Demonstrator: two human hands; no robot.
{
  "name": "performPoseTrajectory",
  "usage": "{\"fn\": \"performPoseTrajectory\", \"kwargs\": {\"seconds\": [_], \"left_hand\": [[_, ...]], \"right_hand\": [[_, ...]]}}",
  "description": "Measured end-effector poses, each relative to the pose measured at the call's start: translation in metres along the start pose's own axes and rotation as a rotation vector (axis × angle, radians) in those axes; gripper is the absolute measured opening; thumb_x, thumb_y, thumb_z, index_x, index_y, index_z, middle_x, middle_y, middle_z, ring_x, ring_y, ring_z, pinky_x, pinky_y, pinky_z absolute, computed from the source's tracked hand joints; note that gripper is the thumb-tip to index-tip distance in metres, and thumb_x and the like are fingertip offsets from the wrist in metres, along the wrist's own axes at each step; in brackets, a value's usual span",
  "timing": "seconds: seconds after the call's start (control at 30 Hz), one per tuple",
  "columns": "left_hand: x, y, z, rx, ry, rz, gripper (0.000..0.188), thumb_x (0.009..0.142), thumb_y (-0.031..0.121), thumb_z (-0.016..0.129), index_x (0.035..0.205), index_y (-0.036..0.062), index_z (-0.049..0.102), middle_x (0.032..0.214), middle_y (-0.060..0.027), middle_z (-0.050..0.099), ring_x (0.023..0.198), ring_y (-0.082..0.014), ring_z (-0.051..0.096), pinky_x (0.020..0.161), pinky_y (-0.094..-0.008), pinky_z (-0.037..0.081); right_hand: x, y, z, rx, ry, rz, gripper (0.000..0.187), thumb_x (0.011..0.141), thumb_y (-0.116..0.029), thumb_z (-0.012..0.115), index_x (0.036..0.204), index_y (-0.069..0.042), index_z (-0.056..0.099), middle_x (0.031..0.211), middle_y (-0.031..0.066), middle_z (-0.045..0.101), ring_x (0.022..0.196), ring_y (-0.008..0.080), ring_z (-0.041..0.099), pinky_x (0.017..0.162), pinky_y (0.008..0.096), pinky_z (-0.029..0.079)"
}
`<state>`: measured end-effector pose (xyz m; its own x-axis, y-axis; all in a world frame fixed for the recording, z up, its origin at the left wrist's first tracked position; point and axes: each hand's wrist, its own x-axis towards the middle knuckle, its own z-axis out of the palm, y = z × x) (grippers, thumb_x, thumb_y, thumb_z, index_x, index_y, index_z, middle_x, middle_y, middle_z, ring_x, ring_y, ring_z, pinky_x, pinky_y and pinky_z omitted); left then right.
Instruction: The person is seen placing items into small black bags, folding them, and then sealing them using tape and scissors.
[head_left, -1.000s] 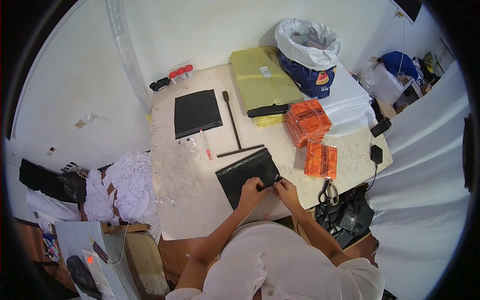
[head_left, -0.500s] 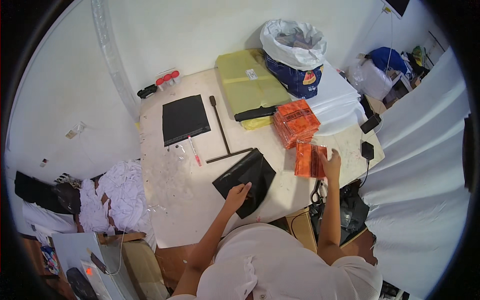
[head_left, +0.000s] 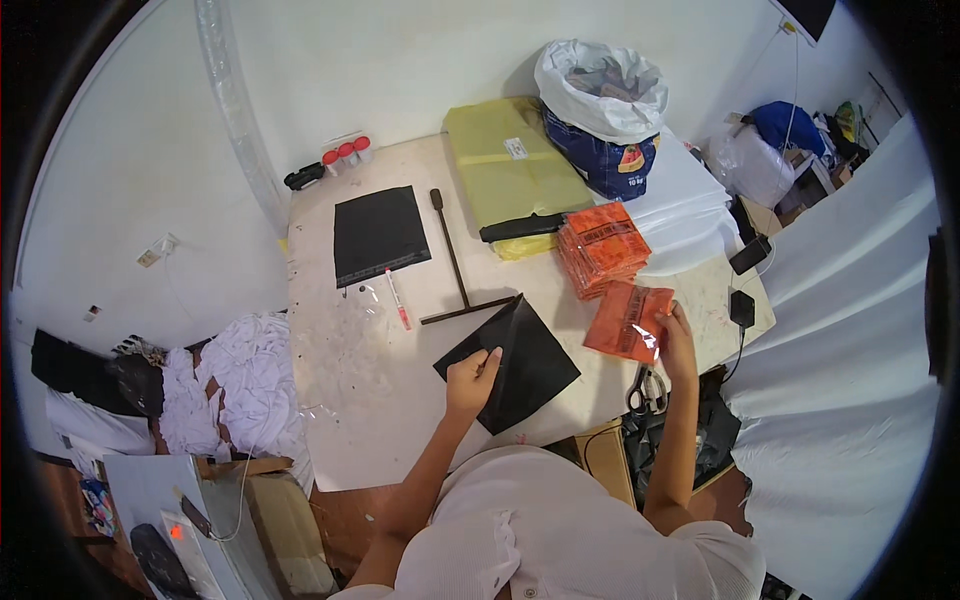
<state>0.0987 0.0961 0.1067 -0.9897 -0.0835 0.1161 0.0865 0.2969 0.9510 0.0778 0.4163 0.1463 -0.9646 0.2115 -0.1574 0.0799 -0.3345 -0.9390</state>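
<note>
My left hand (head_left: 473, 384) is closed on a black plastic mailing bag (head_left: 540, 372) at the table's near edge, its thumb on top and a fold raised beside it. My right hand (head_left: 679, 345) grips the right edge of a flat orange packet (head_left: 625, 322) in shiny clear wrapping, tilted just right of the bag. Behind that packet rises a stack of similar orange packets (head_left: 606, 240). Another black bag (head_left: 380, 235) lies flat at the back left. Between it and the stack is a dark T-shaped metal bar (head_left: 453, 250).
A red-and-white marker (head_left: 398, 300) lies near the flat bag. Yellow plastic-wrapped bundles (head_left: 510, 165), a dark blue sack (head_left: 600, 150) and white sheets (head_left: 690, 215) fill the table's back right. Scissors (head_left: 640, 392) hang at the near edge; red-lidded jars (head_left: 347, 153) stand at the wall.
The orange packet has tilted and lifted at its right side in my right hand. The black bag in my left hand has spread to the right, and my thumb has shifted upward.
</note>
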Motion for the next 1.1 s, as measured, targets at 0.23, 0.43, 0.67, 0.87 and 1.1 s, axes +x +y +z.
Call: {"fn": "performPoseTrajectory", "kwargs": {"seconds": [0.23,0.43,0.67,0.87,1.1], "left_hand": [[0.006,0.052,-0.01,-0.023,0.128,-0.011,0.04,0.086,0.021,0.06,0.059,-0.0032,0.041,0.049,-0.0129,0.029,0.046,-0.0114,0.022,0.04,-0.0296,0.024],[-0.008,0.079,-0.011,0.174,0.048,0.22,0.036,0.085,0.023,0.059,0.06,0.0009,0.048,0.052,-0.0126,0.048,0.042,-0.0206,0.047,0.042,-0.0332,0.036],[-0.023,0.123,-0.023,0.304,-0.196,0.729,0.045,0.082,0.022,0.061,0.124,0.0084,0.051,0.13,-0.0132,0.046,0.125,-0.0266,0.04,0.094,-0.0347,0.041],[-0.002,0.131,-0.094,0.153,0.329,0.495,0.057,0.086,0.018,0.057,0.135,0.0036,0.033,0.135,-0.0177,0.04,0.127,-0.0281,0.036,0.105,-0.038,0.024],[0.026,0.106,-0.07,-0.975,0.052,0.148,0.043,0.096,0.025,0.04,0.134,0.0053,0.035,0.134,-0.0171,0.039,0.117,-0.0254,0.047,0.099,-0.0368,0.037]], "right_hand": [[-0.025,0.091,0.034,0.466,-0.154,0.272,0.05,0.073,0.007,0.05,0.121,-0.007,0.043,0.115,0.0065,0.054,0.1,0.018,0.057,0.081,0.0304,0.05],[-0.054,0.135,0.097,0.631,-0.439,0.459,0.033,0.075,-0.004,0.051,0.108,-0.004,0.053,0.095,0.0099,0.062,0.094,0.0218,0.059,0.081,0.0337,0.049],[-0.04,0.112,0.158,0.444,-0.626,-0.057,0.045,0.091,-0.035,0.047,0.124,-0.005,0.044,0.118,0.0122,0.053,0.105,0.0247,0.054,0.09,0.0397,0.044],[-0.034,0.043,0.194,0.738,-0.674,0.072,0.054,0.09,-0.041,0.046,0.132,-0.007,0.038,0.126,0.0141,0.049,0.112,0.0269,0.05,0.095,0.0422,0.042],[-0.042,0.013,0.218,0.887,-0.709,0.234,0.052,0.09,-0.039,0.047,0.128,-0.005,0.041,0.126,0.0162,0.048,0.112,0.0282,0.05,0.097,0.0439,0.04]]}}
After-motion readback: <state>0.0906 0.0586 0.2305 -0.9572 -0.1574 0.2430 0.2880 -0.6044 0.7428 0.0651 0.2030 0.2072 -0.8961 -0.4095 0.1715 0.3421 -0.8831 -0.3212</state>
